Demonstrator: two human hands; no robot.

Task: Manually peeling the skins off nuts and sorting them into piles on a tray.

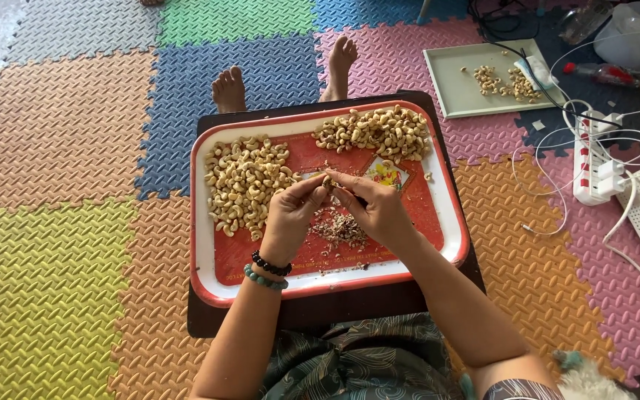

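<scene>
A red tray with a white rim (pixel 200 222) rests on a dark board over my lap. A large heap of pale cashew nuts (pixel 244 181) lies on its left side, and a second heap (pixel 375 132) at its far right. Both hands meet above the tray's middle. My left hand (pixel 290 215), with two bead bracelets on the wrist, and my right hand (pixel 375 207) pinch a single cashew nut (pixel 329 181) between their fingertips. Below the hands lies a small pile of brownish skin scraps (pixel 338 226).
Coloured foam floor mats (pixel 61 222) cover the floor, and my bare feet (pixel 230 89) stick out past the tray. At far right sit a pale green tray (pixel 457 89) with a few nuts, a white power strip (pixel 594 167) with cables, and plastic bottles (pixel 601 72).
</scene>
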